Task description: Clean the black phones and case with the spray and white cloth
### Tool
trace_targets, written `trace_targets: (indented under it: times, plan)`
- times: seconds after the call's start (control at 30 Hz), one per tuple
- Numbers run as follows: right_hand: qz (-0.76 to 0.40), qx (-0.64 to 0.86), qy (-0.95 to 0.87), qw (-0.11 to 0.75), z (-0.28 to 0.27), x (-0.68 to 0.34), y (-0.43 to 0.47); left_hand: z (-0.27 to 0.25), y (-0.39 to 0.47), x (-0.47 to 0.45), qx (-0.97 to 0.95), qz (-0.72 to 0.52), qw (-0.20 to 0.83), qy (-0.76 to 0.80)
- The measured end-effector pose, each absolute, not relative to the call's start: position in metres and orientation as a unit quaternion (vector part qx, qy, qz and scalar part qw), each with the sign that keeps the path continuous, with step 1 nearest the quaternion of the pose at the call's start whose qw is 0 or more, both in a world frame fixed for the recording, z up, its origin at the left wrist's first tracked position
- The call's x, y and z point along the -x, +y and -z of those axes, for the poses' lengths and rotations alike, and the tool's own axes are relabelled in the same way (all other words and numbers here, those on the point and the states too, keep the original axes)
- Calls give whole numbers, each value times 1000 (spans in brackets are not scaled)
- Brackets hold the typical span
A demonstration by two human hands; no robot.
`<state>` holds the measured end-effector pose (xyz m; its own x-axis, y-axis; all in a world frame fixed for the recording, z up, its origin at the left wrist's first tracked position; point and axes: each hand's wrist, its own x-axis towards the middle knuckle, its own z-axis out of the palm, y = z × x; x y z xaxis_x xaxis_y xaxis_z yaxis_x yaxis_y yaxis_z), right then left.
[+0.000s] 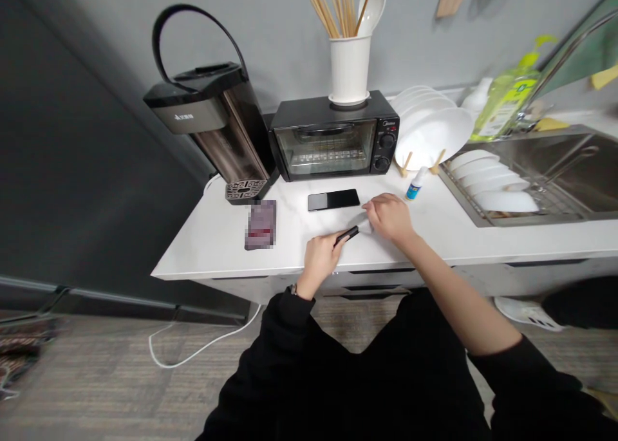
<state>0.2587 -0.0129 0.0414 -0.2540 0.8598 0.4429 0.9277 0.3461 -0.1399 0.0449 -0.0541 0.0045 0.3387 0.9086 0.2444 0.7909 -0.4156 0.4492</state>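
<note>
Left hand [319, 259] grips the tool [348, 234] by its black handle, over the counter [212, 244], near the phone [333, 199]. Right hand [389, 217] is curled at the grey end; can't tell if gripping. Looks mid-handling; next move likely needs a steady left grip.

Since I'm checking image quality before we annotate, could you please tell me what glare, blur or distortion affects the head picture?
Head view: a pale reflection covers the left part of the phone; the purplish item is pixelated; the water dispenser leans outward, probably lens distortion; the black-handled tool has a soft, indistinct pale end.
</note>
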Motion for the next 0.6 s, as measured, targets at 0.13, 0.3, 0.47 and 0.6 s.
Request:
trace_targets:
  times: [0.13, 0.3, 0.47, 0.6]
  plan:
    - [73, 550, -790, 261, -39, -227, -24, 0, -51, -45, -794, -240, 130, 544]
    - [72, 442, -861, 243, -38, -178, -39, 6, -46, -36, -795, -219, 130, 551]
    - [58, 564, -791, 229, -43, -242, -1, 1, -49, -41, -789, -235, 130, 553]
    - [61, 571, -781, 246, -43, -242, -7, -1, -51, -45, -790, -237, 125, 552]
